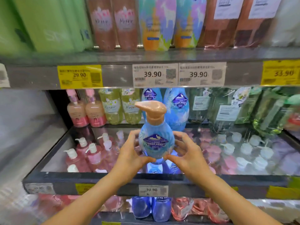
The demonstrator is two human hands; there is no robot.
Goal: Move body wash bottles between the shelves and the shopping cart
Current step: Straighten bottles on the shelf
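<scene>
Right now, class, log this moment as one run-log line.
left hand: grips bottle | right hand: grips bottle | object: blue plastic body wash bottle with tan pump, upright | location: above the glossy middle shelf

I can't see the base of the blue bottle [156, 142]; my left hand [129, 153] and right hand [188, 153] cover it, and its badge lettering is too blurred to read. Bottles on the top shelf [151, 56] are cut off by the upper edge. The far-left green bottles [40, 26] and the bottles at far right [267, 111] smear into blur. Small print on the price tags [155, 75] is unreadable. The lowest row of bottles [160, 208] is partly hidden behind my forearms.
</scene>
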